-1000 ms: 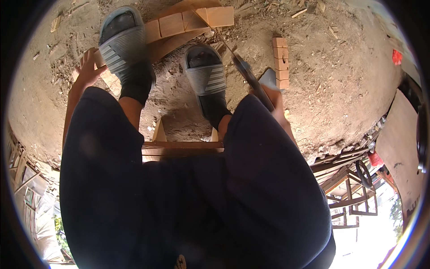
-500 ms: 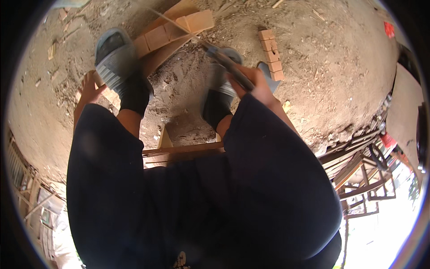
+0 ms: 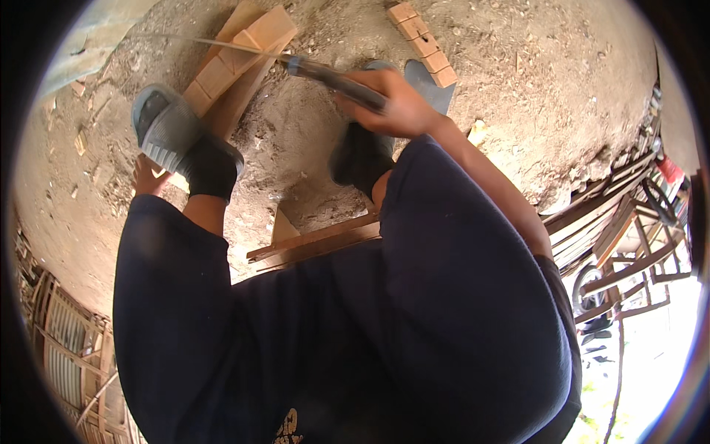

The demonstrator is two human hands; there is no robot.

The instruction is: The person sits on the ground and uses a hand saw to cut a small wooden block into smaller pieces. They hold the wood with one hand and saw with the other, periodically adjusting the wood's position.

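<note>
My right hand [image 3: 388, 103] is closed round the dark handle [image 3: 325, 78] of a long thin-bladed tool, whose blade [image 3: 185, 38] crosses above a grooved reddish wooden bar [image 3: 214, 78]. That bar lies on a wider board [image 3: 229, 118] beside my left foot in a grey slide sandal [image 3: 155, 126]. My left hand [image 3: 148, 174] is low beside that sandal, fingers curled on a pale wood piece [image 3: 177, 181], partly hidden by the foot. My right foot in a black sock [image 3: 359, 159] is behind the right hand.
A second grooved wooden bar [image 3: 421, 43] lies at upper right next to a flat grey piece [image 3: 436, 92]. A low wooden seat edge [image 3: 310, 244] is between my legs. Stacked planks, wooden frames [image 3: 636, 266] and a wheel [image 3: 592, 288] stand at right. A pale sheet [image 3: 81, 44] is at upper left.
My right hand has risen and swung leftward with the tool, its blade now lying more level across the left bar. The view has shifted, and my left hand stays beside the left foot.
</note>
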